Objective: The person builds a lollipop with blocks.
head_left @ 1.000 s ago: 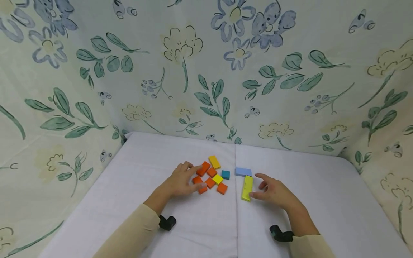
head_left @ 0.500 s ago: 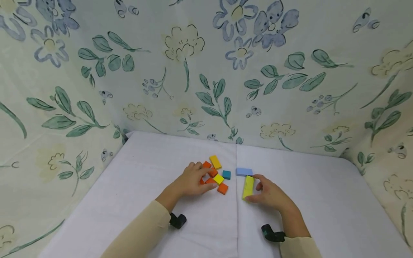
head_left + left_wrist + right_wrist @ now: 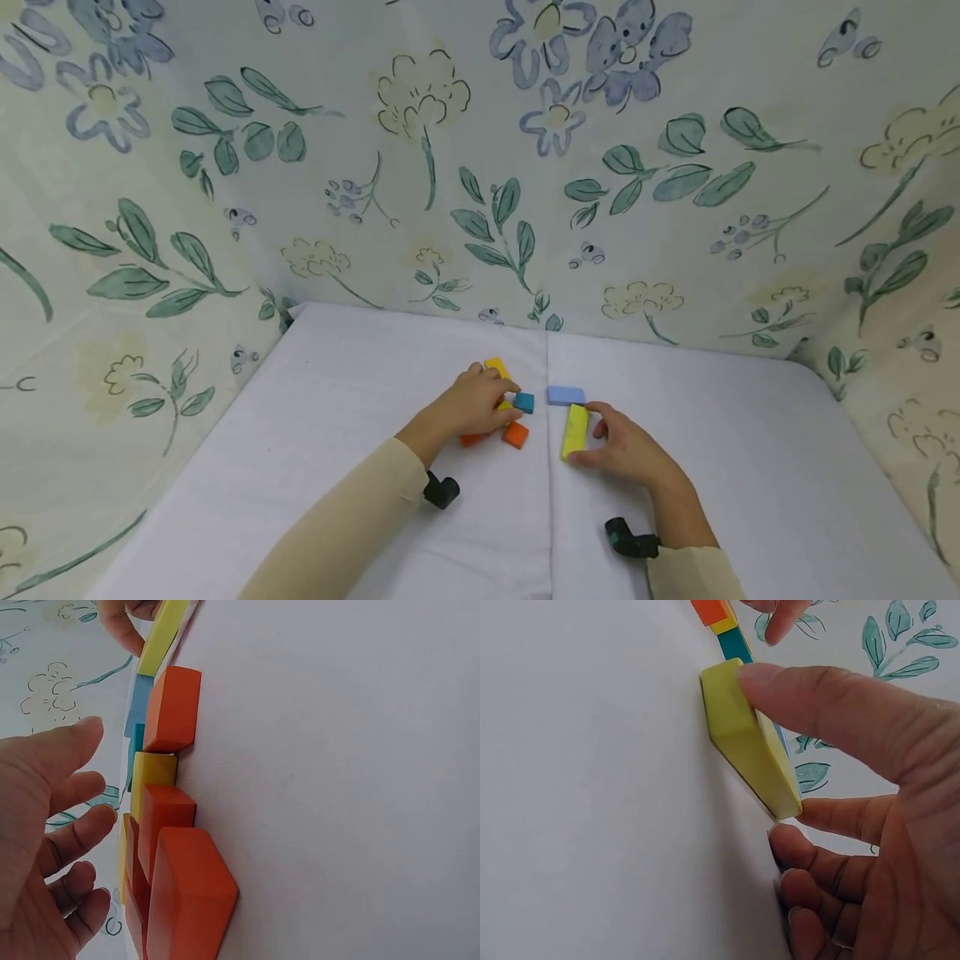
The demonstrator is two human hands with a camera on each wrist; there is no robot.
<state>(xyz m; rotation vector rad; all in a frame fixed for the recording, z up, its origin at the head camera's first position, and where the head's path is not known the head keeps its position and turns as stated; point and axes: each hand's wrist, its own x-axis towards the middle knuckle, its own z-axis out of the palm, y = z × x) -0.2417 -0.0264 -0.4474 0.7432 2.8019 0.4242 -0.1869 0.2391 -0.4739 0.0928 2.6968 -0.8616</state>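
My right hand pinches a long yellow-green block at its two ends, thumb near and index finger far. In the right wrist view the same block stands between thumb and index finger, its lower edge at the cloth. My left hand hovers over the pile with fingers loosely bent, hiding most of it. Its fingertips are closest to a small teal block in the head view. The left wrist view shows nothing in that hand, with several orange blocks beside it.
A light blue block lies just beyond the yellow-green one. An orange block sits nearer me, and a golden yellow block shows past the left hand. White cloth covers the table, up against a flowered curtain.
My left hand has travelled right across the pile, from the orange blocks toward the teal one. The right hand has closed its thumb and index finger onto the yellow-green block.
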